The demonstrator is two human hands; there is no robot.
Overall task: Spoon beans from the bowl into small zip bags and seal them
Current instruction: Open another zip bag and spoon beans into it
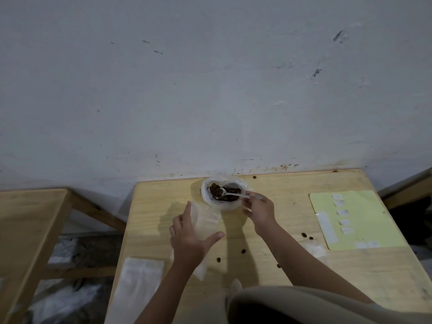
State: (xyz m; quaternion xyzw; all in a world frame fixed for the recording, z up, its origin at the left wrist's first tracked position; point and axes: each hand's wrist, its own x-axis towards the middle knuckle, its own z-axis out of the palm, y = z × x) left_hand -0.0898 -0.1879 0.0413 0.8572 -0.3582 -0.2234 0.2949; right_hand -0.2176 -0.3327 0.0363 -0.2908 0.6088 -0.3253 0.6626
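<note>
A white bowl (211,202) of dark brown beans (215,190) stands near the far edge of the wooden table (268,265). My right hand (258,210) grips the handle of a metal spoon (230,194), whose head rests in the beans. Just left of the bowl, my left hand (190,242) holds a small clear zip bag (204,220) upright between forefinger and thumb, its mouth facing the bowl. The bag looks empty.
A stack of clear zip bags (138,284) lies at the near left, with more bags (314,251) under my right forearm. A yellow-green sheet (364,220) with white labels sits at the right. Loose beans (243,251) dot the table. A second wooden table (30,220) stands left.
</note>
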